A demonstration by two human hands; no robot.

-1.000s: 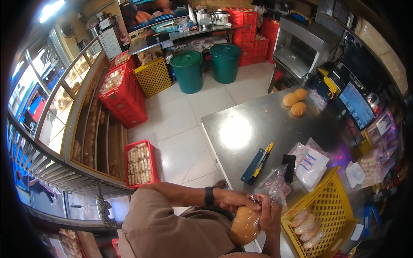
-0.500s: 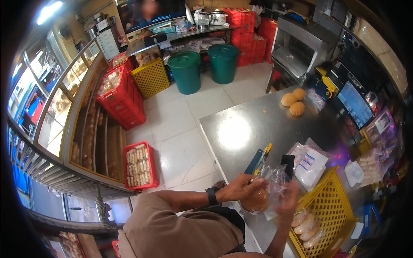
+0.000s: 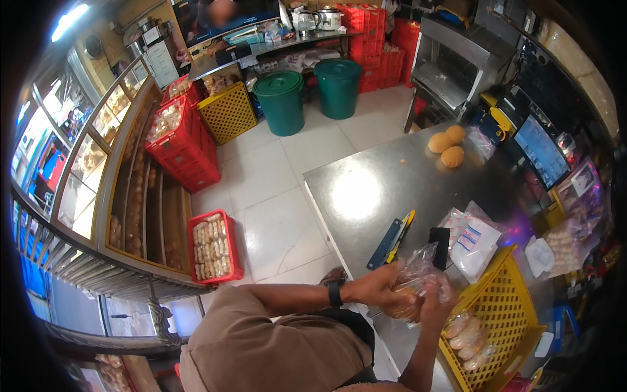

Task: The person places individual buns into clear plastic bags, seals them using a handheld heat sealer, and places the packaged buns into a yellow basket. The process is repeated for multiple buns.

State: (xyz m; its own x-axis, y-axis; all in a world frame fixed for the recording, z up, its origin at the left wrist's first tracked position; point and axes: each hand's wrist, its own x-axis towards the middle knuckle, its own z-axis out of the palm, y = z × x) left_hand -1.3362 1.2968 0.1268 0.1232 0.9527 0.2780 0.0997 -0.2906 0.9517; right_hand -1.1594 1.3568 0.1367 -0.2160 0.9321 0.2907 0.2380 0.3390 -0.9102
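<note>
A round brown bun [image 3: 406, 308] sits in a clear plastic bag [image 3: 421, 260] above the near edge of the steel table [image 3: 372, 228]. My left hand [image 3: 379, 285] is closed around the bagged bun from the left. At the bag's right side my right hand [image 3: 434, 299] grips the crumpled plastic, its fingertips partly hidden. Just beyond my hands lie a blue flat tool [image 3: 384, 244], a yellow cutter [image 3: 403, 234] and a black phone [image 3: 439, 245]. Three loose buns [image 3: 450, 157] rest at the table's far end.
To the right of my hands stands a yellow crate [image 3: 499, 313] holding several bagged buns [image 3: 467, 340]. White plastic packs [image 3: 475, 245] lie beside it, near a monitor [image 3: 541, 150]. A red crate of bread [image 3: 213, 247] is on the floor at left; green bins [image 3: 279, 104] stand farther off.
My left hand has shifted right and now wraps the bun. My right hand has come in against the bag, and the open plastic is gathered closer around the bun.
</note>
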